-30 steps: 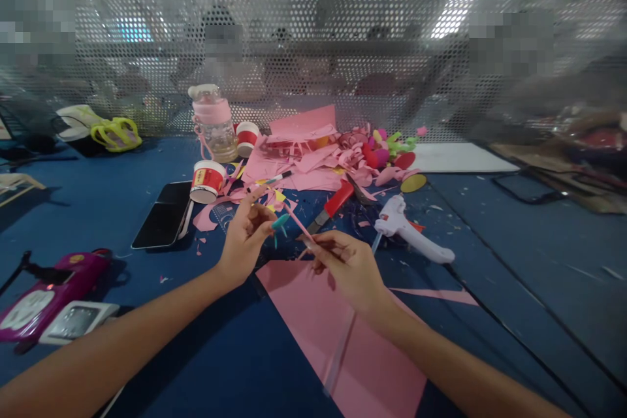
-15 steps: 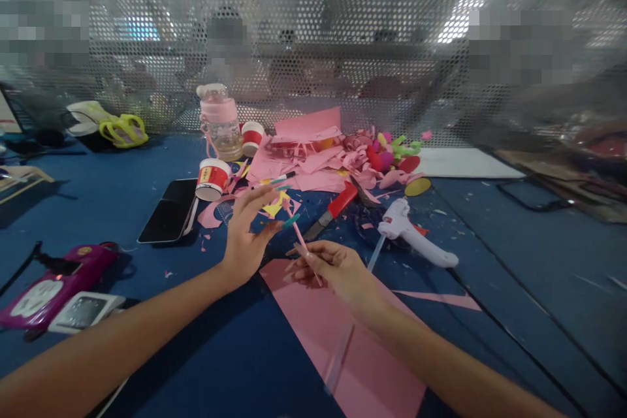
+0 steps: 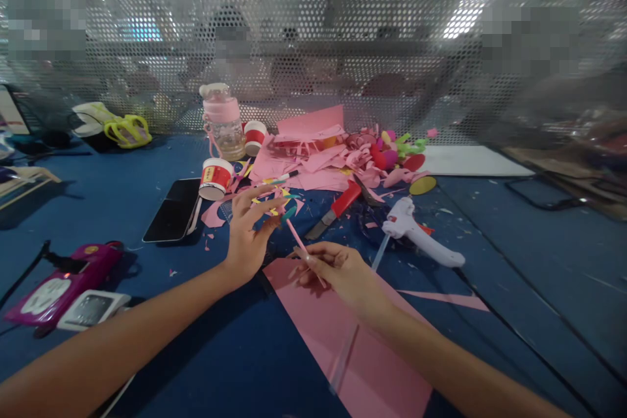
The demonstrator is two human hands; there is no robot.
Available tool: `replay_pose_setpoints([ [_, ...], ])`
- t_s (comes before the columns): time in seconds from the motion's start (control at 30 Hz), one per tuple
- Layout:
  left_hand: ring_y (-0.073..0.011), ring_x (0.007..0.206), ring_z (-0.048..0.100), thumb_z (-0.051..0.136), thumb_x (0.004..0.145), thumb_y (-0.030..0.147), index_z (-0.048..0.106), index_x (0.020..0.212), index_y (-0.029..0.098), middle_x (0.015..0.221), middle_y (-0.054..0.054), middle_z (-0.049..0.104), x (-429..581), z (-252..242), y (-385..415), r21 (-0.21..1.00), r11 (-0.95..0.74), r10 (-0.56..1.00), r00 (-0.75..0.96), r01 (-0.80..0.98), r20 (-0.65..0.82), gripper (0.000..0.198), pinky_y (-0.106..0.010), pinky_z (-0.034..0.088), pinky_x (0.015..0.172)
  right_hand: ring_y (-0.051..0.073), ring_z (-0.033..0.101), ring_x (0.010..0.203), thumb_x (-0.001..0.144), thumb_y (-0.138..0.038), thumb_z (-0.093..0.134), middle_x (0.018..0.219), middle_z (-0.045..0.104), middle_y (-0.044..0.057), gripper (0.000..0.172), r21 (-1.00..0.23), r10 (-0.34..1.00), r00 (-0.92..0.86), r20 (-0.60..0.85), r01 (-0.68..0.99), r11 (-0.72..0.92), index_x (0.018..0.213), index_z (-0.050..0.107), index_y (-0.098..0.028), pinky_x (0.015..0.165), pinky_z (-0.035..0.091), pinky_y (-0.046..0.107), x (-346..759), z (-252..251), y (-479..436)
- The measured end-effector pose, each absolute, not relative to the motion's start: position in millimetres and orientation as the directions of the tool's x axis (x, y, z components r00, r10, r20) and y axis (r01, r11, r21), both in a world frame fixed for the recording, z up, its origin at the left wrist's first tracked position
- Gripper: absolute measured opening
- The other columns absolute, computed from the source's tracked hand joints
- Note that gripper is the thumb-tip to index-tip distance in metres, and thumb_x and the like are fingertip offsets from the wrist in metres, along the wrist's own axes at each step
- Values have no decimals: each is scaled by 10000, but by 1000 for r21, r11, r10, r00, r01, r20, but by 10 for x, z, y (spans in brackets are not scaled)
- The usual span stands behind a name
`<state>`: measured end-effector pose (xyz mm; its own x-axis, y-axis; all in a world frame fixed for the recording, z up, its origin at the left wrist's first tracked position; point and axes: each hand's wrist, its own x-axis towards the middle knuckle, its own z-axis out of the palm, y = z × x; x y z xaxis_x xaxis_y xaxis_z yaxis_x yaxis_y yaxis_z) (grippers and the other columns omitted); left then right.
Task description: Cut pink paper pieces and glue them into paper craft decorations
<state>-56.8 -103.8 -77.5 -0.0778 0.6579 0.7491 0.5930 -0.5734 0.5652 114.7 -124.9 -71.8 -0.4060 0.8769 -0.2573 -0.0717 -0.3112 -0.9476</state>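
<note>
A thin pink rolled-paper stick (image 3: pixel 296 236) slants up from my right hand (image 3: pixel 337 271), whose thumb and fingers pinch its lower part. At the upper end is my left hand (image 3: pixel 249 228); its teal-nailed thumb covers the tip and its fingers are curled close behind, so the exact contact there is partly hidden. Under my right hand lies a large pink sheet (image 3: pixel 343 346). A clear glue stick runs across that sheet into a white hot glue gun (image 3: pixel 424 238) on the right. Beyond my hands rests a red-handled utility knife (image 3: pixel 337 209).
A heap of pink paper scraps (image 3: pixel 318 160) spreads along the back, before a perforated metal screen (image 3: pixel 313 46). To the left are paper cups (image 3: pixel 216 177), a bottle (image 3: pixel 223 124), a phone (image 3: pixel 172 210) and a purple device (image 3: pixel 68 281). A black cable trails on the right.
My left thumb and fingers have drawn closer together around the stick's upper end, which now hides behind the thumb. My right hand keeps its pinch. The whole view has shifted slightly.
</note>
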Motion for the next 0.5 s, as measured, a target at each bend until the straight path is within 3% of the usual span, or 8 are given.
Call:
replay_pose_setpoints([
  [0.27, -221, 1125, 457, 592, 790, 236, 607, 1066, 287, 1166, -58, 531, -579, -810, -1021, 613, -544, 693, -105, 573, 713, 282, -440, 337, 973, 118, 634, 517, 657, -416, 689, 631, 691, 55, 320, -944, 875, -404, -268, -70, -321, 826, 675, -145, 412, 426, 170, 1152, -681, -1249],
  [0.4, -235, 1186, 433, 696, 690, 288, 452, 1246, 263, 1257, -85, 489, -533, -837, -992, 795, -540, 785, -177, 275, 594, 608, -438, 338, 1000, 140, 666, 635, 648, -394, 705, 676, 701, 51, 290, -918, 869, -418, -265, -167, -361, 805, 668, -153, 619, 514, 251, 1150, -696, -1228],
  [0.5, -219, 1007, 577, 695, 678, 326, 581, 1083, 184, 1062, -88, 625, -452, -811, -991, 929, -371, 924, -101, -12, 368, 445, -383, 458, 885, 124, 649, 604, 591, -381, 745, 647, 692, 26, 302, -913, 885, -394, -246, -212, -348, 775, 658, -158, 648, 511, 265, 1111, -719, -1201],
])
